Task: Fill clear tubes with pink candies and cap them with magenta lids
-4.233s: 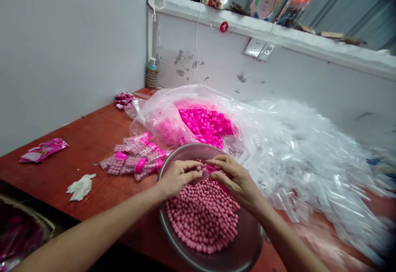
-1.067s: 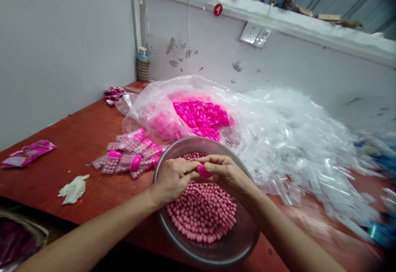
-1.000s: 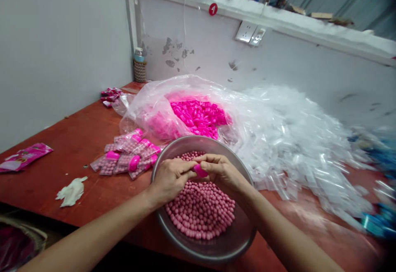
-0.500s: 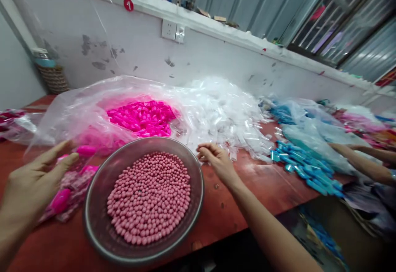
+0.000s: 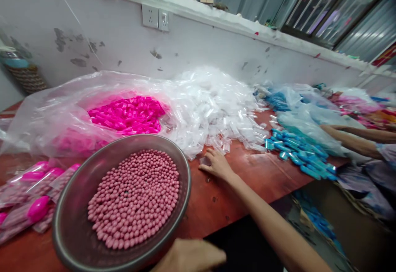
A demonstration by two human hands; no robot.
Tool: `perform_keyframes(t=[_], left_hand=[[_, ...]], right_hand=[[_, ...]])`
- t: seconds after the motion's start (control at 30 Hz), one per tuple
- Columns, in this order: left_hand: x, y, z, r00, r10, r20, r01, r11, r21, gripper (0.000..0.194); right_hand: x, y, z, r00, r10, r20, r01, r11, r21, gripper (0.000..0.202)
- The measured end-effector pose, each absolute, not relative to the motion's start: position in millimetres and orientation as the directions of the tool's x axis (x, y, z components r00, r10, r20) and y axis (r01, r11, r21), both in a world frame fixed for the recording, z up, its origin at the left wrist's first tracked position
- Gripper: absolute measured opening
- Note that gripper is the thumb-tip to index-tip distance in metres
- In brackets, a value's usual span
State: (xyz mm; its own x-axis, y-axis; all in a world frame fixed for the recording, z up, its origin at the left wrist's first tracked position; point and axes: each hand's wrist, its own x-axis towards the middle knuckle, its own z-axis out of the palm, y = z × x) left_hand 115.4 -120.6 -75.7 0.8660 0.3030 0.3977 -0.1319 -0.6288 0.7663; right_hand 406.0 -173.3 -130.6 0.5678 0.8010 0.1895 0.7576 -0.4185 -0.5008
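Note:
A metal bowl full of small pink beads stands in front of me. To the right of its rim, my right hand is low over the table, its fingers closed around a small clear plastic container. My left hand is at the bottom edge, in front of the bowl and blurred by motion; its grip cannot be made out. Clear tubes filled with pink beads and fitted with bright pink caps lie left of the bowl.
Behind the bowl, a plastic bag holds bright pink caps. A heap of clear containers lies beside it on the red table. Blue-capped pieces lie to the right, near another person's arms.
My left hand has gone from left of the bowl to the bottom edge, in front of it. My right hand has lowered slightly. The view has shifted right.

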Motion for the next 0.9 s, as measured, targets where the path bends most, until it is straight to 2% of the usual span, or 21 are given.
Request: perform_keyframes(t=[0.07,0.13,0.23,0.3,0.43,0.53,0.63,0.77,0.83,0.9], left_hand=[[147.1,-129.0,-92.8,0.921,0.227,0.317,-0.136,-0.575,0.807,0.04],[180.0,-134.9,-108.9,0.943,0.25,0.22,-0.064,-0.512,0.857,0.048],[226.2,-140.0,-129.5,0.927,0.316,0.201,-0.03,-0.472,0.881,0.063],[252.1,-142.5,-140.5,0.914,0.361,0.188,-0.012,-0.436,0.9,0.066],[285.3,-149.1,-154.5,0.898,0.39,0.203,-0.059,-0.35,0.935,0.053],[292.7,-153.5,-157.3,0.869,0.447,0.212,-0.086,-0.285,0.955,0.05],[291.5,-154.5,-154.1,0.843,0.513,0.163,-0.075,-0.189,0.979,0.049],[288.9,-152.2,-145.8,0.802,0.59,0.091,-0.066,-0.064,0.996,0.04],[289.2,-151.4,-143.4,0.783,0.619,0.061,-0.043,-0.044,0.998,0.027],[290.2,-151.1,-143.4,0.767,0.641,0.029,-0.023,-0.018,1.0,0.013]], right_hand=[[397.5,-189.9,-129.5,0.588,0.782,0.206,0.741,-0.419,-0.524,0.033],[389.8,-206.3,-127.4,0.625,0.752,0.211,0.686,-0.4,-0.608,0.029],[379.6,-224.8,-128.2,0.692,0.706,0.15,0.485,-0.301,-0.821,0.026],[374.7,-231.5,-133.0,0.724,0.685,0.078,0.319,-0.232,-0.919,0.025],[371.1,-234.5,-146.6,0.784,0.619,-0.03,0.043,-0.103,-0.994,0.026],[370.6,-234.0,-151.6,0.809,0.583,-0.077,-0.071,-0.034,-0.997,0.029],[370.0,-236.4,-148.8,0.79,0.61,-0.056,-0.031,-0.053,-0.998,0.032],[380.7,-246.5,-136.6,0.714,0.699,0.042,0.254,-0.203,-0.946,0.037],[396.1,-253.5,-130.4,0.73,0.677,0.095,0.396,-0.306,-0.866,0.039],[416.1,-259.4,-126.2,0.783,0.604,0.147,0.465,-0.412,-0.783,0.04]])
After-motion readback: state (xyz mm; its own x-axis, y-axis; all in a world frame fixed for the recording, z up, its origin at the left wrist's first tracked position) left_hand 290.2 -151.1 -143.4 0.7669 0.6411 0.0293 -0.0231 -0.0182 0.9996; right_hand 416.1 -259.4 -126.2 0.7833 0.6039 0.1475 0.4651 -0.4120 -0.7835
